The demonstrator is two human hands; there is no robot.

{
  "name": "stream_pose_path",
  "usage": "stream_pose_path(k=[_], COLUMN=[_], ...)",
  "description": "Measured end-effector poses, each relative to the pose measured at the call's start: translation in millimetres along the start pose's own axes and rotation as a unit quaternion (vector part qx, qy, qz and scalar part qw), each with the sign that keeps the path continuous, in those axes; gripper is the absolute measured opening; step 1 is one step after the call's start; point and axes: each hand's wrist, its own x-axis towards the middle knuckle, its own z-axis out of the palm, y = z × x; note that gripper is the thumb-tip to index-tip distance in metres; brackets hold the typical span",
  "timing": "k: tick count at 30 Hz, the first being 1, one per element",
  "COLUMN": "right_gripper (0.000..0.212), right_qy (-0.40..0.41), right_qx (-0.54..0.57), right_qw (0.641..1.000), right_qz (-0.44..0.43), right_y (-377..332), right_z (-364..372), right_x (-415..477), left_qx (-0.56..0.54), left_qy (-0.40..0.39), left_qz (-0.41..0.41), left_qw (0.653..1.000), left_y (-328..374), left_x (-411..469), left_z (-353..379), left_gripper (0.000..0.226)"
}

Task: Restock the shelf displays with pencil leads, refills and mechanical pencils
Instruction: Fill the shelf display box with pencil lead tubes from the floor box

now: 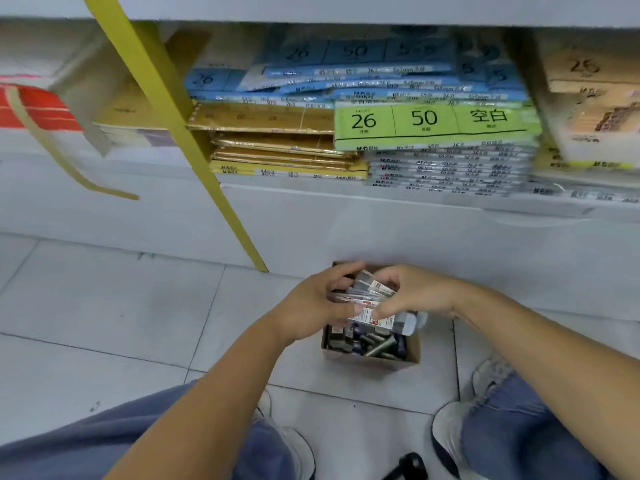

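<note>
Two grips, left hand (311, 306), right hand (419, 292), pinch lead packets (375, 289) above box (414, 352) rim; box near shelf base (381, 230).

A small open-topped brown cardboard box (412, 353) is sitting on the pale tiled floor (138, 306), close in front of the white shelf base (381, 230). It is holding a jumble of small dark tubes and cases (374, 342), lying at all angles, some grey-green, some bluish-black. Just above its open top, a bundle of thin clear plastic packets with white-and-red labels (372, 296) is being held between both hands. The left hand (311, 306) is cupping the bundle from one side and the right hand (415, 292) is pinching it from the other. The packets are lying stacked and slightly fanned, tilted, with their labelled ends showing between the fingers. What is printed on the labels is too blurred to read.
</note>
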Motion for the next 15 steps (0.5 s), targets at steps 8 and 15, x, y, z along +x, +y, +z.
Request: stream_pose_path(k=[8,15], right_gripper=[0.047,0.058], right_qy=[0.080,0.113], right_qx=[-0.042,-0.005], right_qw=[0.991,0.966], right_qz=[-0.096,-0.231], right_y=[-84.2,-159.0], right_z=[-37.7,-70.2], right_x=[-61.5,-119.3], left_qx=[0.019,-0.020], left_qy=[0.030,0.098], left_qz=[0.100,0.202], left_qw=[0.994,0.974], left_y=[89.9,156.4], left_x=[-29.5,-63.8], left_z=[-15.0,-37.3], left_gripper=[0.050,0.051])
